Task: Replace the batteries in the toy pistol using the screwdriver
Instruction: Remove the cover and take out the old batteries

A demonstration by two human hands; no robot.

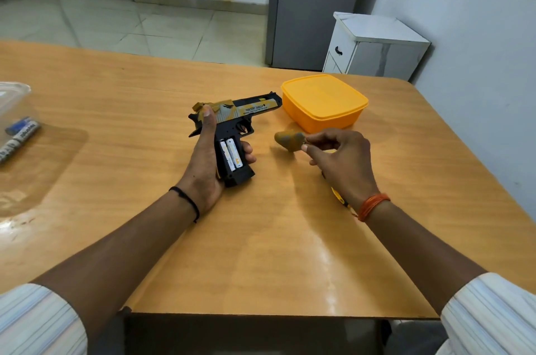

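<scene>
Currently the left hand holds the toy pistol by its grip, side-up just above the desk; thumb lies along the rear of the slide, fingers curl round the front of the grip. Battery compartment in the grip is uncovered: two white AA batteries sit side by side inside it. Barrel points away toward the orange lidded container, which stands on the desk just beyond the muzzle.

Right hand hovers to the right of the pistol, thumb and forefinger pinching the tan-and-grey battery cover by its edge; cover is off the pistol and apart from it. Under the right wrist, a yellow-and-black piece of the screwdriver shows on the desk, mostly hidden by the hand.

Far left of the desk: loose batteries, blue and white, lying beside a clear plastic container. Whether they touch it cannot be told.
</scene>
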